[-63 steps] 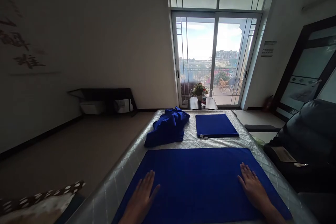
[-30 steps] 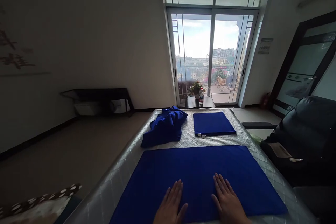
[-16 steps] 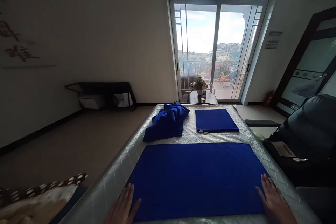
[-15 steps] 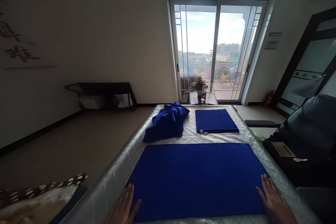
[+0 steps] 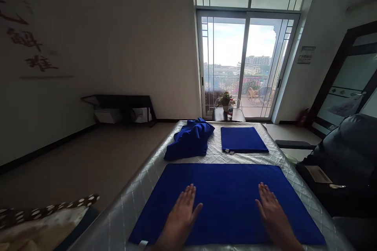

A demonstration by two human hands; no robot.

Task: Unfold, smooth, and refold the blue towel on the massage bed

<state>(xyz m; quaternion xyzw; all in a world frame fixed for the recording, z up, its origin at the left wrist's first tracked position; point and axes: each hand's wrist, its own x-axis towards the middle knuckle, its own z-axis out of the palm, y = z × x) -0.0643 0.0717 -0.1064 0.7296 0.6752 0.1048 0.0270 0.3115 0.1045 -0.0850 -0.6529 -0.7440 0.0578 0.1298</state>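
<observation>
Blue cloth [image 5: 226, 200] lies flat, smooth, rectangular across lower centre; white tag [image 5: 143, 244], lower left; left hand [image 5: 180, 213], right hand [image 5: 271, 211] over cloth, fingers extended.

Daylight through the glass door [image 5: 243, 64], upper right of centre, burns the sky [image 5: 225, 43] near-white, leaving the wall [image 5: 132, 39] dim and upper-left lettering [image 5: 31, 41] stretched and soft.

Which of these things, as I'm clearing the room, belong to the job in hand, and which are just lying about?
In the job, it seems:
large flat blue cloth, under the left hand and right hand
folded blue cloth, likely
crumpled blue cloth, likely

Just lying about, it seems:
potted plant
bottle
polka-dotted fabric
</observation>
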